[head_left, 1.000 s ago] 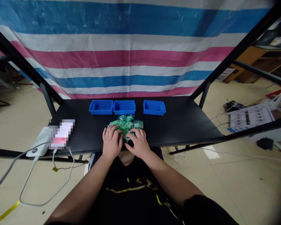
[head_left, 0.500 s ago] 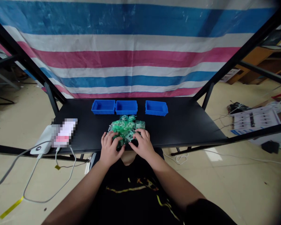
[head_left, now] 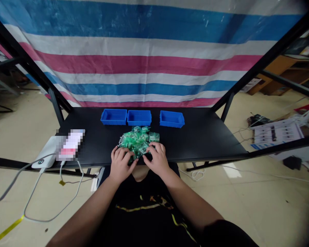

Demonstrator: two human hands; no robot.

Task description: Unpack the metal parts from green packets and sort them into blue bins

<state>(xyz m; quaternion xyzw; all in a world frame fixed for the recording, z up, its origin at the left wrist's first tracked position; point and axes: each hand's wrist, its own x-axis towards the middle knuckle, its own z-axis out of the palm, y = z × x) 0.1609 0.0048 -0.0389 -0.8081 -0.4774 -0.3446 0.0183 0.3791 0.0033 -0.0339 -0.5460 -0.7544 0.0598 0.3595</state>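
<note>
A heap of small green and clear packets (head_left: 136, 139) lies near the front edge of the black table (head_left: 206, 137). At the heap's left front side, my left hand (head_left: 121, 163) rests with fingers apart and curved over the packets. My right hand (head_left: 157, 158) touches the right front side in the same way, its fingers spread. Neither hand has a packet lifted off the table. Behind the heap stand three blue trays: a left one (head_left: 114, 117), a middle one (head_left: 139, 118) close beside it, and a right one (head_left: 172, 119) set apart.
On the table's left end are a white power bank (head_left: 47, 152) and a blurred phone (head_left: 71, 144) with cables hanging over the edge. A striped sheet (head_left: 144, 64) hangs behind the table, between black frame posts. Boxes and cables lie on the floor at the right.
The view has shifted very slightly. Both hands remain at the front of the heap, with hardly any finger movement.
</note>
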